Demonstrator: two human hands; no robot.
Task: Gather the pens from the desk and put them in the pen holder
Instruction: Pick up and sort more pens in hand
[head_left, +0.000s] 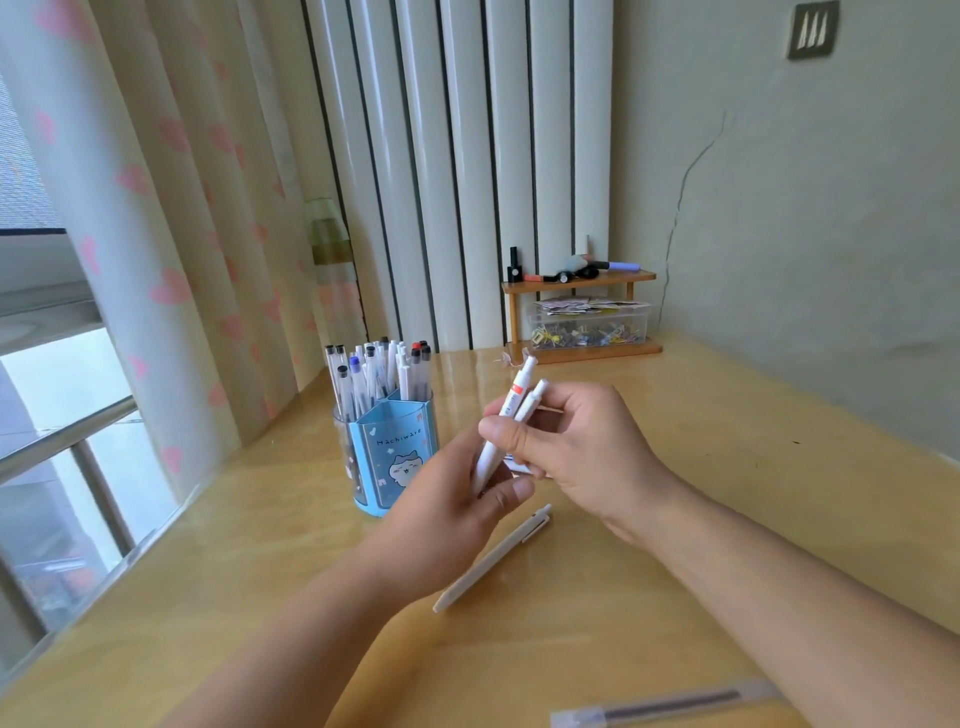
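Two white pens (511, 421) are held upright at the frame centre, pinched by the right hand (576, 457) and gripped lower by the left hand (457, 514). The pen holder (387, 457) stands just left, nearer the left hand. Two other pens (493, 561) are left on the table (727, 467).

Two white pens (511, 415), one with an orange band, stand tilted at frame centre, held together above the worktop. Below them a third white pen (493, 558) lies diagonally flat. A clear pen (665, 707) lies at the bottom edge, blurred. Left of centre, the blue holder (387, 457) stands upright, full of capped pens.
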